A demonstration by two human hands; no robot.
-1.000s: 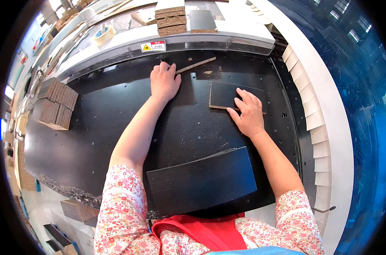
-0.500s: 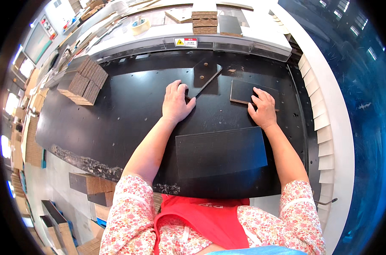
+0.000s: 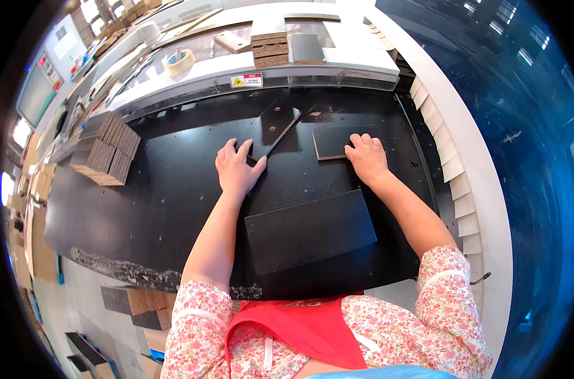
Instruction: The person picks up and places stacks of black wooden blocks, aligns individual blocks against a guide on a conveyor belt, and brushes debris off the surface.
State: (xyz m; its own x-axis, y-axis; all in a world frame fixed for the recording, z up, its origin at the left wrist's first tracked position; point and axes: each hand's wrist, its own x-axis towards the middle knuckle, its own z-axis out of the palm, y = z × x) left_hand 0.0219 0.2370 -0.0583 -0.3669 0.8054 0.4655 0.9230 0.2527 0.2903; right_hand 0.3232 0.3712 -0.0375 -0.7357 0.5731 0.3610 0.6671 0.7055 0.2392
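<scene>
My left hand (image 3: 234, 169) is at the near end of a dark panel (image 3: 279, 120), whose long pale edge runs diagonally away to the right. Thumb and forefinger sit either side of the panel's near corner; the other fingers are partly hidden. Two small round holes show in the dark surface beside that edge. To the right, my right hand (image 3: 367, 158) grips the right part of a small rectangular dark board (image 3: 330, 143), fingers on top and thumb by its brown near edge. Closer to me lies a larger flat rectangular dark board (image 3: 311, 230), touched by neither hand.
A stack of brown-edged boards (image 3: 107, 148) stands on the black table (image 3: 167, 202) at left. Beyond its far edge, a white ledge (image 3: 350, 72) holds another stack (image 3: 270, 50) and a tape roll (image 3: 178, 62). A white curved guard (image 3: 483, 183) borders the right side.
The whole view has shifted, moving the scene leftward. My right fingers have drawn closer together on the small board. My left forefinger and thumb look more spread, at the same panel end.
</scene>
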